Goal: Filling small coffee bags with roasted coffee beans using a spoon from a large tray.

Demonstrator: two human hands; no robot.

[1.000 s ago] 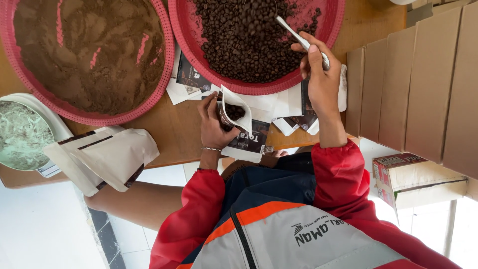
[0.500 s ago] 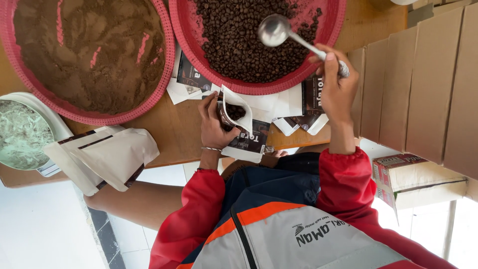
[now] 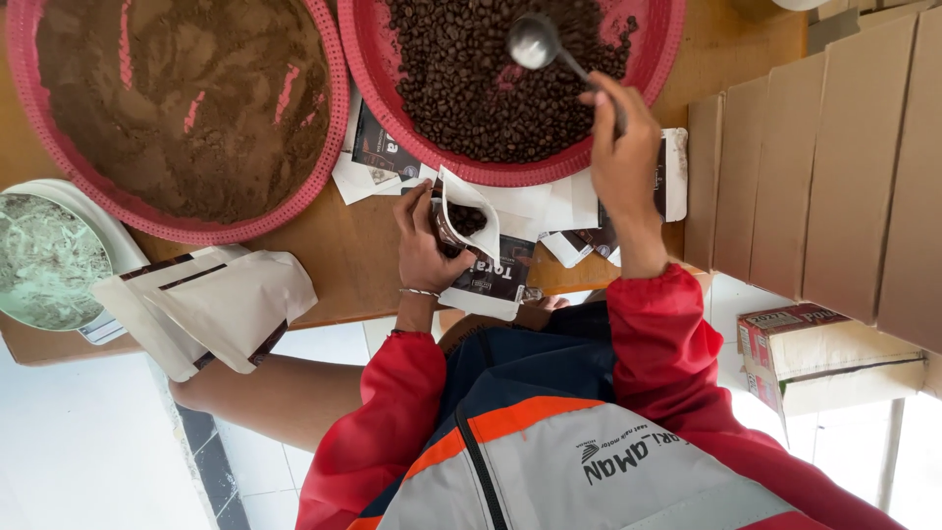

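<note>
One spoon (image 3: 549, 54) (bowl away), handle toward wearer.

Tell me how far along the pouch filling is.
Done: the open pouch held by the left hand already has coffee beans in it, and filled-looking white pouches lie at the table edge. In hand: the right hand holds a metal spoon over the red tray of beans. Left: the held pouch is unsealed; flat pouches wait.

Red sleeves pushed up both arms, grey vest with an orange band over navy, thin bracelet (image 3: 417, 292) just below the pouch (image 3: 469, 236).
</note>
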